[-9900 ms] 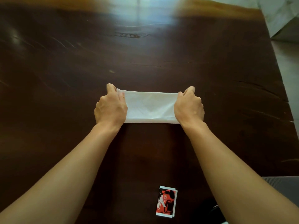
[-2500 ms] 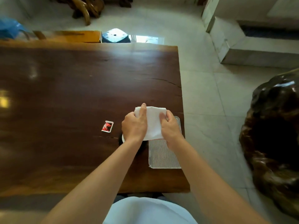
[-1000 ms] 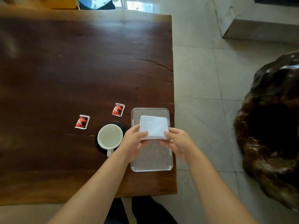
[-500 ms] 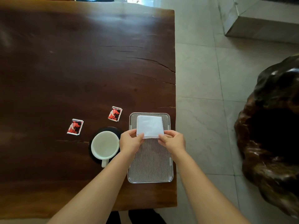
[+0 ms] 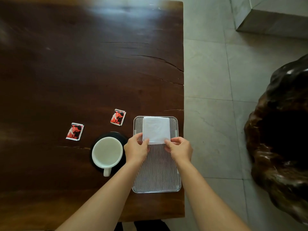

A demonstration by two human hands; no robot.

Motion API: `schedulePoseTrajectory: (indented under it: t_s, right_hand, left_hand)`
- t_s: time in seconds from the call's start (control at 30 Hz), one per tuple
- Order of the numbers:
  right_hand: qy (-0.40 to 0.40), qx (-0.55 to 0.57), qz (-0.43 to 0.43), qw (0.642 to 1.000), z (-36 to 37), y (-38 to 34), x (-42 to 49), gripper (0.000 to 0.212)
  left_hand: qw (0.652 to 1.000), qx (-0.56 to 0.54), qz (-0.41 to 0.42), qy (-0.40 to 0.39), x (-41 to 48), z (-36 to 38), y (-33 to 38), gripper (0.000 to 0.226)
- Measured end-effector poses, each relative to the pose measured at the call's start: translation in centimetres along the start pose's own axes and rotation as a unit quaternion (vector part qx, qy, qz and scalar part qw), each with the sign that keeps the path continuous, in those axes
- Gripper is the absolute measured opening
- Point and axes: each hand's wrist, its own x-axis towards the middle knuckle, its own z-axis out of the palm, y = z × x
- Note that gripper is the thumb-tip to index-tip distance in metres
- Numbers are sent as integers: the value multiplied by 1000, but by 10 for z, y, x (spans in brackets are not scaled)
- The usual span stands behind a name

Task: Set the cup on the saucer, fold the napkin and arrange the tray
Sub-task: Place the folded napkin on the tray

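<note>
A folded white napkin (image 5: 156, 130) lies on the far end of the ribbed metal tray (image 5: 156, 170) at the table's right edge. My left hand (image 5: 136, 150) pinches the napkin's near left corner and my right hand (image 5: 179, 148) pinches its near right corner. Left of the tray, a white cup (image 5: 107, 152) stands on a black saucer (image 5: 122, 139), its handle pointing toward me.
Two red sachets (image 5: 74, 131) (image 5: 118, 117) lie on the dark wooden table (image 5: 75, 72) beyond the cup. The table's right edge runs just past the tray, with tiled floor (image 5: 215, 114) and a large dark carved stump (image 5: 281, 130) beyond.
Both hands carried the folded napkin from the table's middle to the tray and slid it up to the tray's far end, where it now lies flat.
</note>
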Motion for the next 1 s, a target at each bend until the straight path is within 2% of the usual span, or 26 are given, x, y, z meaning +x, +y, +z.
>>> schedulePoseTrajectory:
  t_s: [0.27,0.5,0.6,0.67,0.7,0.87,1.0]
  right_hand:
    - [5,-59,-27,998,-2,2,0,15]
    - [6,-94,-53,994,-5,3,-12,13]
    - [37,-110,-71,991,-12,-2,-25,12]
    - [47,-121,-91,987,-17,-7,-36,17]
    - [44,-128,-101,986,-18,-10,-43,19]
    - [9,-167,-133,977,-8,-30,-78,20]
    - [-51,-198,-155,967,20,-52,-101,8]
  left_hand:
    - [999,41,-1,11,1,3,-1,40]
    - [997,54,-45,0,-5,-1,0,40]
    - [998,48,-46,-11,-14,-10,1,33]
    - [998,52,-35,-11,-21,-18,4,18]
    - [998,55,-29,-8,-25,-24,7,9]
    - [998,58,-11,-2,-39,-59,22,15]
    - [999,36,-14,35,-42,-103,33,16]
